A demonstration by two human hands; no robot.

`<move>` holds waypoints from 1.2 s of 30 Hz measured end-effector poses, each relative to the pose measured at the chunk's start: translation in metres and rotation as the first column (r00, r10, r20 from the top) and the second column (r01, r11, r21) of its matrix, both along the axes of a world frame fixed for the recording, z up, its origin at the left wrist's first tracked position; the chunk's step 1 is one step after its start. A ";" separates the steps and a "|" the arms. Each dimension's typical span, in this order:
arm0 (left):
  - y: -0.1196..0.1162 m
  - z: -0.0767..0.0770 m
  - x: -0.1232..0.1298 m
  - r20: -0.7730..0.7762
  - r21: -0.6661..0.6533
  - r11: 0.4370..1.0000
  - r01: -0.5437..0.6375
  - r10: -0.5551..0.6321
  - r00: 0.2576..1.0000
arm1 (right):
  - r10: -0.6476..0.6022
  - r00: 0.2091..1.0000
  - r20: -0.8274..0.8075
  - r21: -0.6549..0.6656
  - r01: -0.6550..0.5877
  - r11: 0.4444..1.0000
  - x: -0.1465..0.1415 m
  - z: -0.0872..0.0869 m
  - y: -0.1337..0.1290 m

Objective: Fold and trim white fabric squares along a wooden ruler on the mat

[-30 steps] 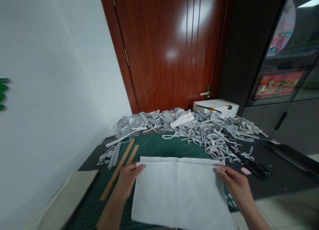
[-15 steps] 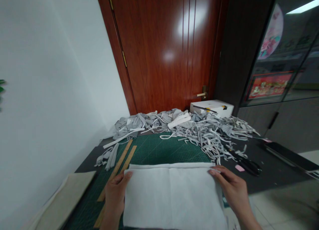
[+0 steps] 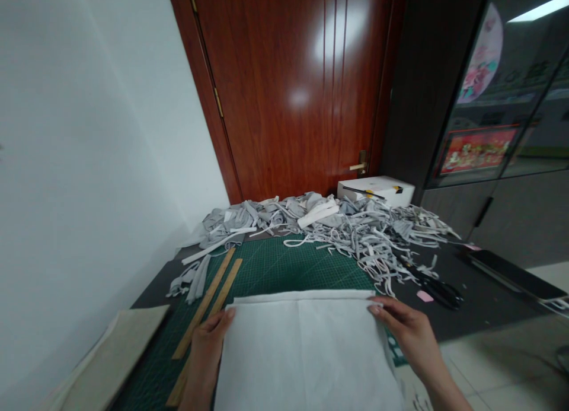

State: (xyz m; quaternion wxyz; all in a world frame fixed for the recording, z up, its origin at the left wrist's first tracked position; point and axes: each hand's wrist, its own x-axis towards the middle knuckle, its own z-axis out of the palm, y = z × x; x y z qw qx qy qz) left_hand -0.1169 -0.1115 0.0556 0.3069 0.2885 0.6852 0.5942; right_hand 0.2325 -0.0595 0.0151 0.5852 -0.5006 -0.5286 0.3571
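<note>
White fabric sheet [image 3: 306,357], flat, crease pointing away

Grey fabric strips [image 3: 355,233] piled along desk's far edge, white box [image 3: 376,190] behind; scissors [image 3: 433,286] right side; wooden rulers [image 3: 208,304] left.

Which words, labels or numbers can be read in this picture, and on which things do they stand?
None can be read.
Green cutting mat: printed grid lines only; any numbers are too small to read.
White box: a yellow and black label, too blurred to read.
Red picture behind the glass: any writing is blurred.
Wooden rulers: no marks legible.
</note>
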 end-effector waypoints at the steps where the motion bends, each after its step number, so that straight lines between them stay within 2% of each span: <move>1: 0.002 -0.002 0.000 -0.035 -0.004 1.000 -0.023 0.023 0.999 | 0.013 1.000 0.000 0.007 -0.013 1.000 0.000 -0.002 0.001; 6: 0.009 -0.008 -0.003 -0.094 -0.007 0.999 0.035 -0.035 0.995 | -0.027 1.000 -0.004 0.066 0.027 0.997 -0.001 -0.005 0.005; 10: 0.012 -0.009 -0.002 -0.056 0.112 0.991 0.073 -0.067 0.996 | -0.002 1.000 0.015 0.080 0.001 0.997 0.000 -0.004 0.006; 13: 0.011 -0.007 0.001 -0.003 0.154 0.984 0.095 -0.096 0.995 | 0.016 1.000 0.015 0.077 -0.017 0.997 0.003 -0.004 0.005; 19: 0.006 -0.004 0.004 0.103 0.112 0.993 0.040 -0.051 0.993 | -0.094 0.996 -0.008 0.015 0.095 0.995 0.002 -0.007 0.002; 27: -0.002 -0.001 -0.002 0.090 0.046 0.999 0.014 -0.018 0.996 | -0.107 0.993 -0.046 0.107 0.111 0.988 -0.002 0.000 -0.002; 32: -0.006 -0.001 -0.002 0.074 0.049 0.998 -0.031 0.027 0.997 | -0.131 0.991 -0.042 0.076 0.134 0.988 -0.002 0.008 -0.008; 36: -0.011 0.001 0.000 0.140 0.071 0.997 -0.013 0.003 0.990 | -0.178 0.984 -0.015 -0.042 0.177 0.983 0.000 0.011 -0.016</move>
